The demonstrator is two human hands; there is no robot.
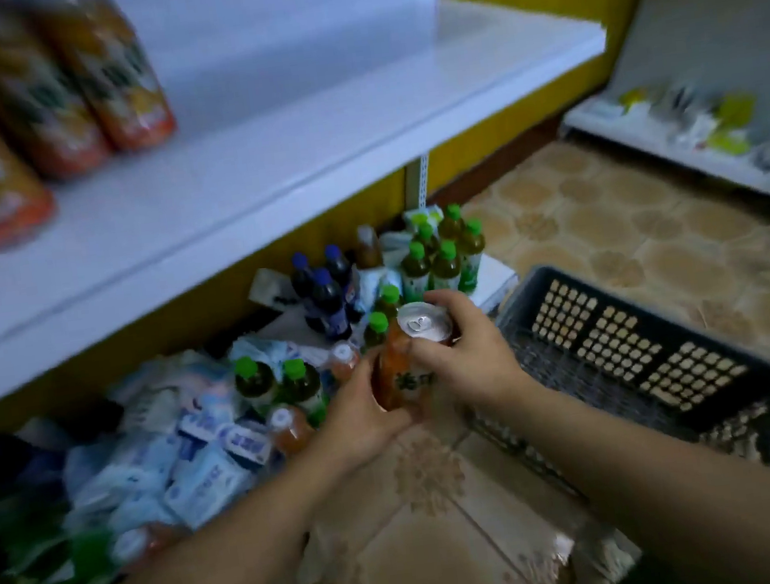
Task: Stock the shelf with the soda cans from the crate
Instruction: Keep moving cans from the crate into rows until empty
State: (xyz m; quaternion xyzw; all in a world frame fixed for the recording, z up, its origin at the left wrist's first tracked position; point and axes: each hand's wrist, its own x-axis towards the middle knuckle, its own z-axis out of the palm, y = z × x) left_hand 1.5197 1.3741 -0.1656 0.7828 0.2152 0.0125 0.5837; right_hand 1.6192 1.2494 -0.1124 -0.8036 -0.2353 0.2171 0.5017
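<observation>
GRIP: right hand (465, 350) wraps the top, left hand (365, 423) the lower body of one orange soda can (401, 377) | PLACE: just left of crate (587, 335), outside it | STEP: transfer (crate looks empty) | NEXT: raise up-left of crate to shelf (304, 122); stand upright beside stocked cans (119, 81)

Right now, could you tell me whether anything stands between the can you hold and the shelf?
Nothing visible does. Left hand and right hand hold the soda can below the front edge of the white shelf, so it must rise past that lip. The shelved cans stand at the left; the board right of them is bare.
</observation>
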